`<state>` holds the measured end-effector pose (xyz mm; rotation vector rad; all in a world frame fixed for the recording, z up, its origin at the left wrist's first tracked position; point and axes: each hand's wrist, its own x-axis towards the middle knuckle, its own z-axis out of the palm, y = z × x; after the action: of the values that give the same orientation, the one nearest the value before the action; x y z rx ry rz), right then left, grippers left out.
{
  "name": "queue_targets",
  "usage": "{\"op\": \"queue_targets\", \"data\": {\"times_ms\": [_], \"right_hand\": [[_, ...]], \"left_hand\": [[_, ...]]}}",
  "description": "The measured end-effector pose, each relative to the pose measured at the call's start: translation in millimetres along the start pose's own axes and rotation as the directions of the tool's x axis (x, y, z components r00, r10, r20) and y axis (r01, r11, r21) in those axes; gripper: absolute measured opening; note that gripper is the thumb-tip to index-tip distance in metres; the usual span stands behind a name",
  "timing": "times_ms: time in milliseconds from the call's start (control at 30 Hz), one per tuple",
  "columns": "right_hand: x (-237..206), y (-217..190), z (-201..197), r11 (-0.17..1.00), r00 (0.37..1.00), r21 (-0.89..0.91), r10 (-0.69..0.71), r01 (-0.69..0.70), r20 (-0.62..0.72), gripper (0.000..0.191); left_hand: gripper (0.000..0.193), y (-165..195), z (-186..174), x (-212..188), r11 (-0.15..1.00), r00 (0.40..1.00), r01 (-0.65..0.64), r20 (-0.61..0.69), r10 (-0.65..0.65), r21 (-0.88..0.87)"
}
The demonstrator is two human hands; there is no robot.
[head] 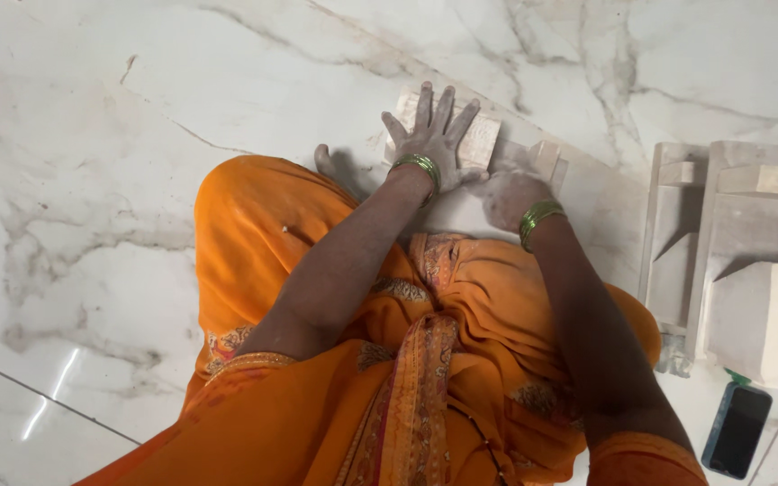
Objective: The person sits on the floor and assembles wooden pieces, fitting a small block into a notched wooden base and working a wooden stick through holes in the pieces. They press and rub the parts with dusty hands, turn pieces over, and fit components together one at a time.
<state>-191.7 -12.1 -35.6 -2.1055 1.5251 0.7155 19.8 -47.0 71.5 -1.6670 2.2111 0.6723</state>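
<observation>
Pale stone blocks (749, 261) stacked right; dark phone (737, 429) on white marble floor (92, 180) below them.

Orange embroidered garment (425, 378), green bangles (540, 214)

bare marble floor (137, 135) left; stone blocks (749, 261) (stacked) crowding right

We're down on the floor (92, 180) of what looks like a stone-working spot: polished white marble tiles with grey veins run under us. To our right we see pale cut stone pieces (749, 261) stacked together, one with drilled holes. A phone (737, 430) lies on the tiles beside them, and pale dust coats the hands.
</observation>
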Motion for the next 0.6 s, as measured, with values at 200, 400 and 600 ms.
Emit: {"op": "queue_targets", "data": {"times_ms": [200,400,600], "right_hand": [[-14,-21,-27,0.959,0.923,-0.192,0.131,-0.211,-0.362,0.076],[1,-43,-40,0.910,0.943,-0.309,0.191,-0.275,-0.274,0.079],[3,-41,-40,0.976,0.979,-0.156,0.171,-0.153,0.109,0.059]], "left_hand": [[0.112,0,2,2,1.000,1.000,-0.015,-0.022,0.015,0.003],[0.116,-1,3,2,1.000,1.000,-0.013,-0.006,0.013,0.008],[0.117,0,1,0,1.000,1.000,-0.018,0.000,0.018,0.004]]}}
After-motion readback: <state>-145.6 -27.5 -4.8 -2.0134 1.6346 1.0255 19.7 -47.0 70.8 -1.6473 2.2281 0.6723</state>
